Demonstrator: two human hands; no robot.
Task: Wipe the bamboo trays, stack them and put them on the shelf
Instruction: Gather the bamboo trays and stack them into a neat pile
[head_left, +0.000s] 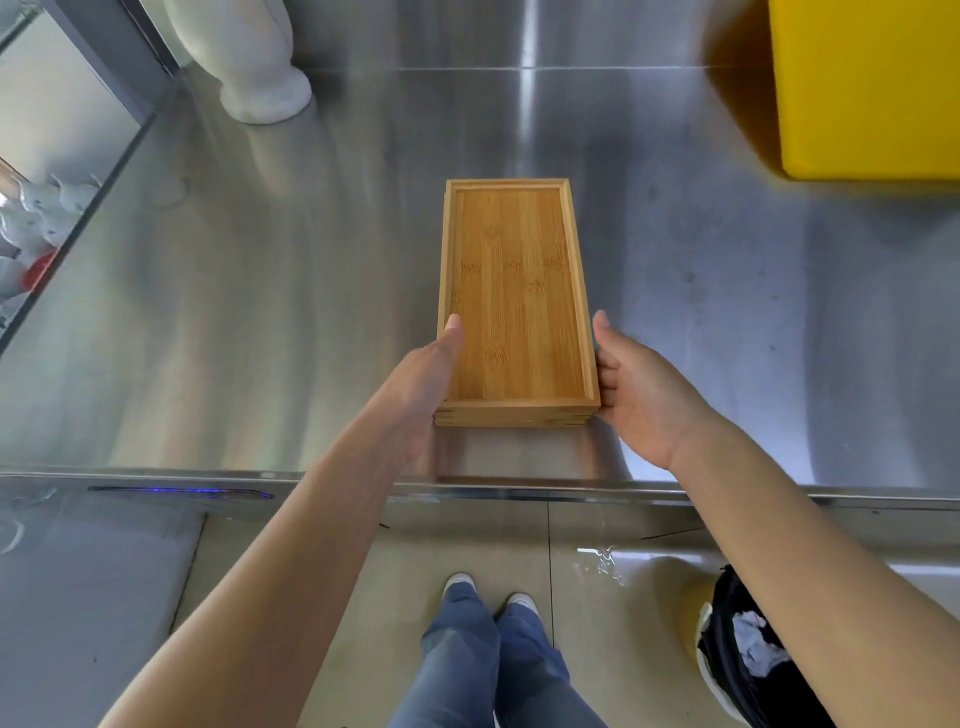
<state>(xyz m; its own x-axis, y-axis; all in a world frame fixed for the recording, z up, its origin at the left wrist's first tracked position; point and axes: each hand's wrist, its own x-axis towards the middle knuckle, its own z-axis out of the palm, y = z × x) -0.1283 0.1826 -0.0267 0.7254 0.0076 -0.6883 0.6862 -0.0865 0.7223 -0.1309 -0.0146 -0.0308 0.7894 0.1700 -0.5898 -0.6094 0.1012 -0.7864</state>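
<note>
Stack of bamboo trays (514, 291) sits mid-frame on the steel bench (260, 312), left hand (423, 384) gripping its lower-left edge, right hand (641, 395) open against the lower-right side; uneven lift could let upper trays slide off.
</note>
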